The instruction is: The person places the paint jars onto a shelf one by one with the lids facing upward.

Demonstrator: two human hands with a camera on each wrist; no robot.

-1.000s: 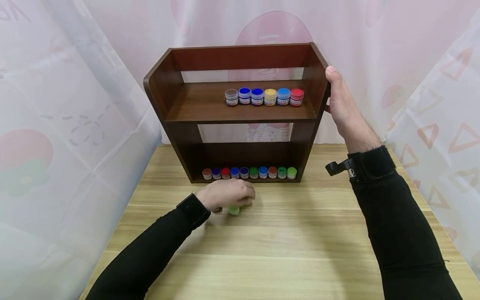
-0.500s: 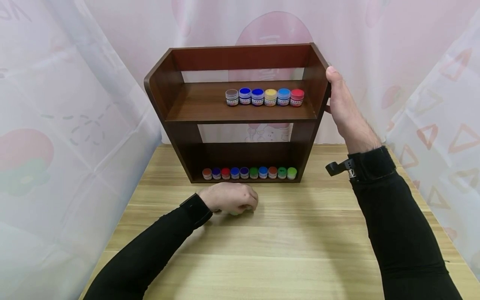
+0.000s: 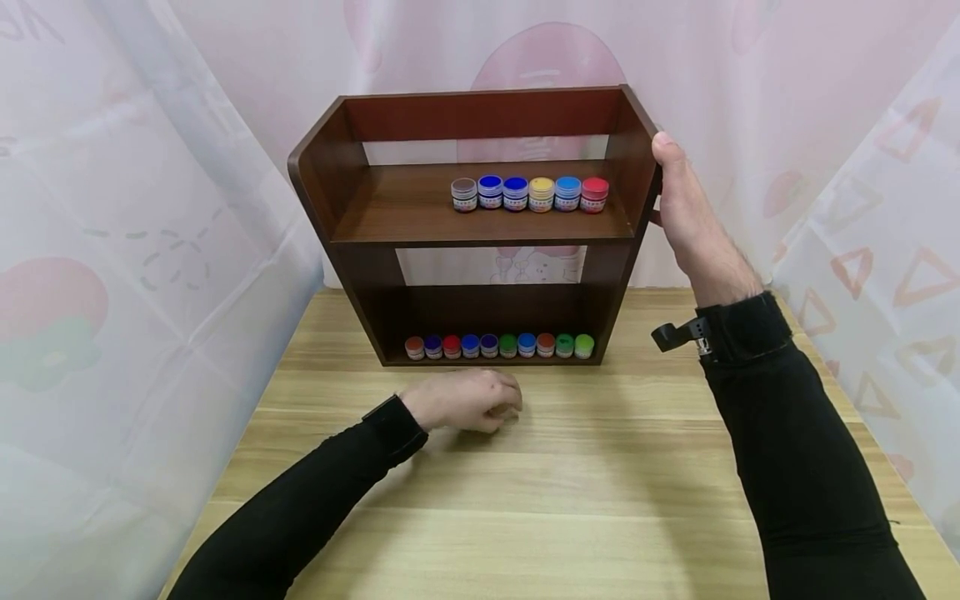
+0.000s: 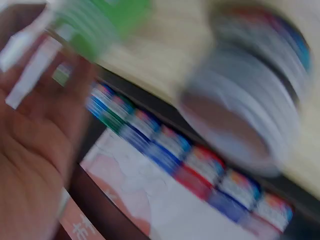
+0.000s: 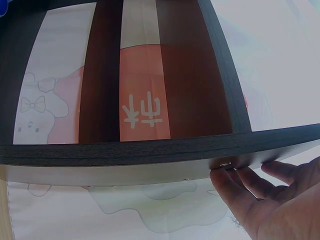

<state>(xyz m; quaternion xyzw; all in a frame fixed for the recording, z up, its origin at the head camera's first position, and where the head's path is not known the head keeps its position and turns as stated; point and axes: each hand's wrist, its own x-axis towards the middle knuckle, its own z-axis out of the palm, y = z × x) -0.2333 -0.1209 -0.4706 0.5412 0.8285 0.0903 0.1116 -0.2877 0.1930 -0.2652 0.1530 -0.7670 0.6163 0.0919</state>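
Observation:
Low over the table, in front of the dark wooden shelf (image 3: 480, 115), my left hand (image 3: 467, 400) has its fingers curled. In the left wrist view those fingers are at a blurred green paint jar (image 4: 105, 25), which the hand hides in the head view. A second jar with a greyish lid (image 4: 240, 95) looms near that wrist camera, also blurred. My right hand (image 3: 686, 204) grips the shelf's right side panel, thumb on the front edge. The right wrist view shows its fingertips (image 5: 220, 175) against the panel's outer face.
Several paint jars with coloured lids (image 3: 545, 344) line the bottom shelf's front. The upper board carries another row, including a yellow-lidded jar (image 3: 541, 195), toward its right. Printed white curtains (image 3: 150, 208) surround the wooden table (image 3: 540, 500).
My left hand has shifted slightly right and its fingers have curled in. The green jar under it, seen at first in the head view, is now hidden. My right hand stays put.

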